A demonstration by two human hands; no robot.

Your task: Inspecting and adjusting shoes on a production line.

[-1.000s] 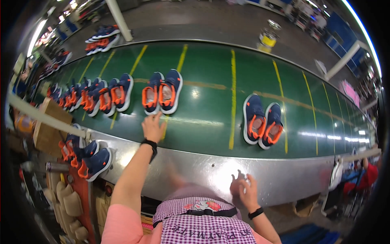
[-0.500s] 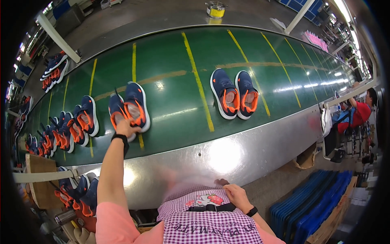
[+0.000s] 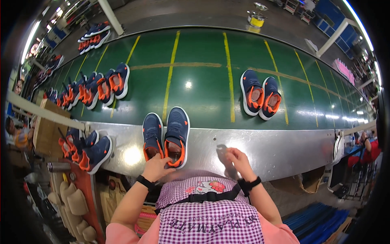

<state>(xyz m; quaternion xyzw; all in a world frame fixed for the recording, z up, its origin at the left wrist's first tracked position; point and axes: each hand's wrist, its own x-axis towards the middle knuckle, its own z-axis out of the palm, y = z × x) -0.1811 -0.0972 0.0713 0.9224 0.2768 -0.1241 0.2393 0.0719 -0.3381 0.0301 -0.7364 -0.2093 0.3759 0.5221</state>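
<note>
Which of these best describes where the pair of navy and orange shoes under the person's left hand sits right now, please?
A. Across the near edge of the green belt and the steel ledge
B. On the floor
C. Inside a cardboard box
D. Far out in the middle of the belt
A: the left hand grips the heels of the pair of shoes, whose toes lie on the green belt while the heels rest on the steel ledge.

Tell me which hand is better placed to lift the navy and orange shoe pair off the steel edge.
Left. The left hand already touches the heels of the navy and orange shoe pair; the right hand hangs apart.
</note>
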